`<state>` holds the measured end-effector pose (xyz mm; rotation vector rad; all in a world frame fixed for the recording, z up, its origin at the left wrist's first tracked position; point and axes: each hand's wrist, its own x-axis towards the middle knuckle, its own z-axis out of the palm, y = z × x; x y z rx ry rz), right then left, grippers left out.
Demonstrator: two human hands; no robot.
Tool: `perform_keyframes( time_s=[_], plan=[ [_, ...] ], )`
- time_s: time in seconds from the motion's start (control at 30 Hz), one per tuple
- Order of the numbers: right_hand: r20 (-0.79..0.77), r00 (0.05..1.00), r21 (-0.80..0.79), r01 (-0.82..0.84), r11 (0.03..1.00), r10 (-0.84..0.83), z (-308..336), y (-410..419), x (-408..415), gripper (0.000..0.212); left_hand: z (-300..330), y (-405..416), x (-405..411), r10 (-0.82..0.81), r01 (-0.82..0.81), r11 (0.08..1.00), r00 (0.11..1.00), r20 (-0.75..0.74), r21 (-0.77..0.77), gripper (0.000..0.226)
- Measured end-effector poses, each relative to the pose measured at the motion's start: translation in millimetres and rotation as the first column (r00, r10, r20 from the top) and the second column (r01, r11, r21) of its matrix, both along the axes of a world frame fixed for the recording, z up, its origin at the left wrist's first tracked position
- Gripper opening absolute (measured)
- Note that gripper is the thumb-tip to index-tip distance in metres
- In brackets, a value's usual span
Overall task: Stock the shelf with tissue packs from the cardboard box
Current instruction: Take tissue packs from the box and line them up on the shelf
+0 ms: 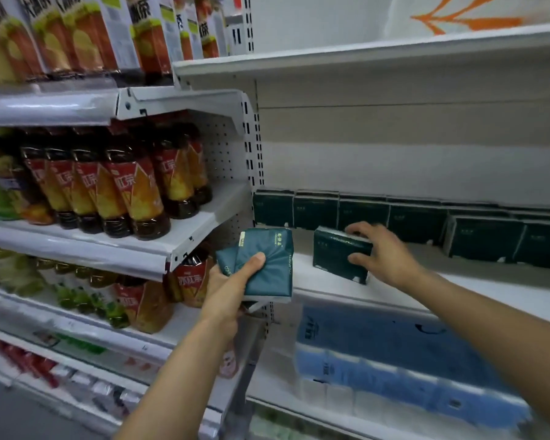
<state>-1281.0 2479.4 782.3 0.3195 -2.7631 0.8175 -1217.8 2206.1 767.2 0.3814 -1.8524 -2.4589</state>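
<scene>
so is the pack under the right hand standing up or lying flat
Standing upright. The tissue pack rests on its edge on the shelf, and the right hand grips its top.

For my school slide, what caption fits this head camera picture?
Right hand sets a tissue pack on the shelf; left hand holds more packs.

A single wide-angle head-worn view looks forward and slightly down from close in front of the white metal shelf (394,296), near enough that both bare forearms reach in from the bottom edge, with the neighbouring bay of red-labelled tea bottles (118,185) curving away at left.
</scene>
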Motion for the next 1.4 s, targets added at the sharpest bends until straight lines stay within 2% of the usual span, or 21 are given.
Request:
perform_keyframes(
  time_s=[0.17,0.3,0.37,0.53,0.77,0.93,1.07,1.4],
  plan=[
    [-0.059,0.992,0.099,-0.107,0.989,0.113,-13,-20,-54,0.056,1,-1,-31,0.074,-0.075,0.997,0.997,0.018,0.031,0.086],
    [-0.144,0.977,0.270,-0.115,0.956,0.158,-19,-49,-88,0.059,5,-7,-47,0.106,-0.107,0.993,0.994,0.027,0.055,0.064],
    [-0.168,0.966,0.312,-0.137,0.940,0.196,-21,-63,-104,0.061,7,-13,-55,0.118,-0.121,0.991,0.992,0.046,0.060,0.062],
    [-0.083,0.966,0.360,-0.201,0.911,0.245,-23,-93,-137,0.065,10,-26,-69,0.055,-0.059,0.998,0.994,0.096,0.038,0.060],
    [-0.134,0.964,0.394,-0.161,0.905,0.229,-24,-119,-161,0.067,8,-46,-79,-0.039,0.039,0.999,0.994,0.106,0.007,0.072],
    [-0.259,0.939,0.438,-0.095,0.894,0.226,-31,-129,-173,0.065,7,-54,-85,-0.085,0.085,0.996,0.990,0.111,0.009,0.046],
    [-0.338,0.919,0.479,-0.019,0.878,0.204,-35,-132,-183,0.066,6,-58,-88,-0.113,0.111,0.994,0.988,0.107,0.024,0.059],
    [-0.329,0.925,0.474,-0.012,0.880,0.189,-37,-131,-188,0.066,4,-60,-93,-0.119,0.113,0.992,0.986,0.117,0.056,0.073]
  ],
)
